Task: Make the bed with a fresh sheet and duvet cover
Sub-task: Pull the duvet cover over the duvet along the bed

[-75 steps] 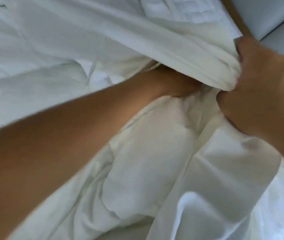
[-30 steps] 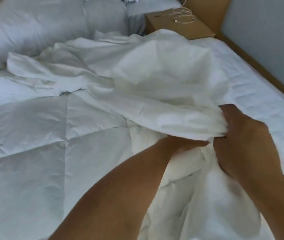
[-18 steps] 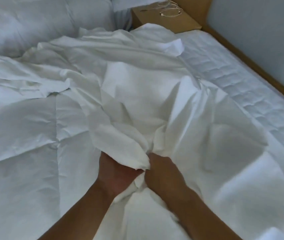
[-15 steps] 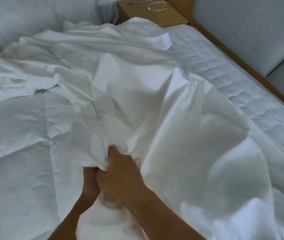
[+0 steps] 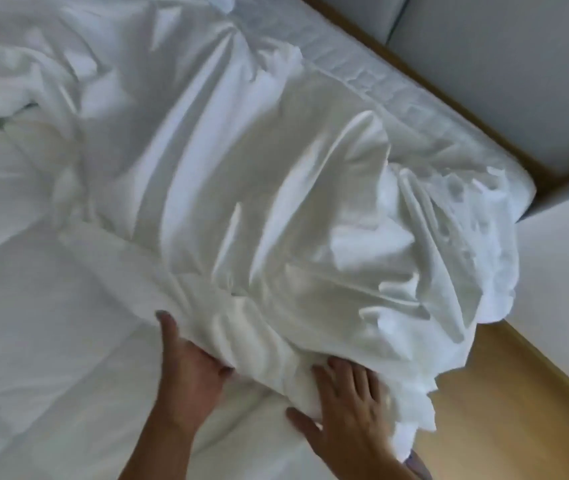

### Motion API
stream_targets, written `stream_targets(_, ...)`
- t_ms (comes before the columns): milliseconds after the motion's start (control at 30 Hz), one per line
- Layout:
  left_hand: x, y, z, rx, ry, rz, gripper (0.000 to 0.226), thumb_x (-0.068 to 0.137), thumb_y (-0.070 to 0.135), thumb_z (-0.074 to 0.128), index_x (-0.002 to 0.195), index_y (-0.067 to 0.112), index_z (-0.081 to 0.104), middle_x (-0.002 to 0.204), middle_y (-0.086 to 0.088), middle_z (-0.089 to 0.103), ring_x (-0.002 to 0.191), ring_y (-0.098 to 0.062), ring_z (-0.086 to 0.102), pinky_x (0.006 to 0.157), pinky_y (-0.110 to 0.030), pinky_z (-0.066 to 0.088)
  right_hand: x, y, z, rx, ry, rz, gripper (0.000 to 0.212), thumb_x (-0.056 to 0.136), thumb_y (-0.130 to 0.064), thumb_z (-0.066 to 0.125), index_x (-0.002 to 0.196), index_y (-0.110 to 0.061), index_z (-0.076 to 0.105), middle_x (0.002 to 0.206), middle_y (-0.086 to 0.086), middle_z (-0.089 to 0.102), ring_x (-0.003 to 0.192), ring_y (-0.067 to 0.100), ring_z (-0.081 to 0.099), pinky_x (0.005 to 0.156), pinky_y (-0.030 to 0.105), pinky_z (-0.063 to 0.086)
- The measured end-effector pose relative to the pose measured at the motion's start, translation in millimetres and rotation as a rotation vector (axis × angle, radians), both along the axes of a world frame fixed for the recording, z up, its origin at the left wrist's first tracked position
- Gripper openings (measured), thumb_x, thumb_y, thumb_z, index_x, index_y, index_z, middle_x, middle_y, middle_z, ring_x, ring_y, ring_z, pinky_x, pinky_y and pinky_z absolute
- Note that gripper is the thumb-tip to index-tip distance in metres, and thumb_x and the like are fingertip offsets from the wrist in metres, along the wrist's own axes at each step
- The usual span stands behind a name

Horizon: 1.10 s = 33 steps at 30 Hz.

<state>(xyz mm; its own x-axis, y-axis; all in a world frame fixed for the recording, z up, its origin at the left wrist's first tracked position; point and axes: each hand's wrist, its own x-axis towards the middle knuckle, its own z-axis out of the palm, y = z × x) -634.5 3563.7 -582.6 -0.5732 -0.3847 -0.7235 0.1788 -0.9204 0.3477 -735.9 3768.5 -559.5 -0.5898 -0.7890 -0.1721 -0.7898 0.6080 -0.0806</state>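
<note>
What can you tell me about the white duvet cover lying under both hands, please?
The duvet cover is thin, smooth white fabric, heavily creased. It sprawls diagonally over the quilted duvet and mattress, its right folds spilling off the bed's corner above the wooden floor. Its near edge is gathered into a thick roll, where the left hand and right hand press with straight fingers.

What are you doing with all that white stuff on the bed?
A person is making the bed. Both hands are on the bunched-up end of a white duvet cover at the near edge. The left hand rests against its side, and the right hand presses flat on it, fingers spread. The cover lies rumpled beside the quilted duvet, with the mattress showing beyond. Nothing is smoothed out yet.
</note>
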Motion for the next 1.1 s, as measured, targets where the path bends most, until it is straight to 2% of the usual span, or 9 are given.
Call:
stream_targets(100, -8, 61, 20, -0.160, -0.101, -0.311, 0.053, 0.080, 0.033, 0.078, 0.125, 0.007, 0.068, 0.115, -0.017, 0.073, 0.106, -0.032, 0.071, 0.089, -0.048, 0.058, 6, 35, -5, -0.086, 0.010, -0.309, 0.038, 0.060, -0.025, 0.086, 0.093, -0.011, 0.071, 0.093, 0.012, 0.065, 0.083, 0.037, 0.062, 0.076, 0.047, 0.047)
stream_targets(200, 10, 47, 14, -0.119, -0.191, -0.165, 0.031, 0.094, 0.017, 0.063, 0.123, 0.007, 0.069, 0.112, -0.018, 0.073, 0.111, -0.034, 0.068, 0.088, -0.049, 0.058, 49, 54, -7, -0.117, -0.136, -0.435, 0.041, 0.071, 0.004, 0.074, 0.110, -0.006, 0.068, 0.088, 0.020, 0.069, 0.065, 0.040, 0.065, 0.059, 0.046, 0.054)
stream_targets(300, 74, -5, -10, -0.126, -0.473, 0.067, 0.038, 0.094, 0.024, 0.064, 0.125, 0.002, 0.064, 0.113, -0.019, 0.068, 0.118, -0.040, 0.062, 0.093, -0.046, 0.054, 144, 58, -11, -0.005, -0.442, -0.107, 0.026, 0.090, -0.023, 0.063, 0.115, -0.021, 0.067, 0.100, 0.004, 0.073, 0.082, 0.022, 0.071, 0.069, 0.030, 0.058)
stream_targets(367, 111, 8, -14, -0.086, -0.408, 0.165, 0.024, 0.096, 0.035, 0.061, 0.108, 0.020, 0.074, 0.106, -0.006, 0.072, 0.108, -0.028, 0.070, 0.090, -0.039, 0.058, 185, 61, -10, -0.141, -0.405, 0.073, 0.022, 0.073, -0.037, 0.063, 0.092, -0.029, 0.070, 0.075, -0.010, 0.069, 0.061, 0.009, 0.066, 0.052, 0.020, 0.048)
stream_targets(433, 126, 60, -2, -0.143, -0.280, -0.016, 0.036, 0.096, 0.053, 0.052, 0.089, 0.032, 0.081, 0.091, 0.006, 0.076, 0.084, -0.012, 0.075, 0.070, -0.031, 0.063, 172, 69, -25, -0.283, -0.247, 0.097, 0.042, 0.063, -0.030, 0.062, 0.104, -0.030, 0.065, 0.091, -0.007, 0.067, 0.080, 0.014, 0.065, 0.072, 0.026, 0.047)
stream_targets(633, 98, 138, 19, -0.221, 0.045, -0.189, 0.055, 0.090, 0.010, 0.063, 0.144, 0.009, 0.052, 0.140, -0.013, 0.061, 0.127, -0.030, 0.060, 0.100, -0.044, 0.053, 88, 108, -80, -0.297, -0.105, -0.776, 0.077, 0.070, -0.035, 0.070, 0.140, -0.013, 0.045, 0.153, 0.015, 0.030, 0.142, 0.036, 0.028, 0.111, 0.050, 0.033)
stream_targets(767, 115, 106, 22, -0.295, 0.019, -0.035, 0.057, 0.085, 0.014, 0.052, 0.142, 0.004, 0.055, 0.137, -0.015, 0.062, 0.123, -0.030, 0.063, 0.107, -0.046, 0.048, 85, 114, -100, -0.612, -0.204, -0.837, 0.024, 0.073, 0.001, 0.059, 0.095, -0.008, 0.064, 0.097, 0.011, 0.065, 0.092, 0.036, 0.059, 0.069, 0.039, 0.048)
stream_targets(967, 197, 155, 21, -0.134, 0.098, 0.021, 0.056, 0.072, 0.006, 0.049, 0.127, 0.004, 0.061, 0.126, -0.013, 0.062, 0.140, -0.034, 0.046, 0.114, -0.046, 0.038, 179, 177, -90, -0.478, -0.314, -0.283, 0.027, 0.053, 0.009, 0.045, 0.062, -0.016, 0.044, 0.058, 0.003, 0.046, 0.054, 0.030, 0.044, 0.054, 0.027, 0.024)
stream_targets(1100, 191, 205, 9, -0.076, 0.053, -0.248, 0.048, 0.081, -0.015, 0.036, 0.104, 0.001, 0.075, 0.126, -0.019, 0.067, 0.118, -0.036, 0.065, 0.092, -0.051, 0.057, 142, 224, -86, -0.333, -0.415, -0.860, 0.012, 0.071, 0.004, 0.043, 0.073, -0.006, 0.049, 0.060, 0.010, 0.050, 0.056, 0.030, 0.040, 0.049, 0.033, 0.025)
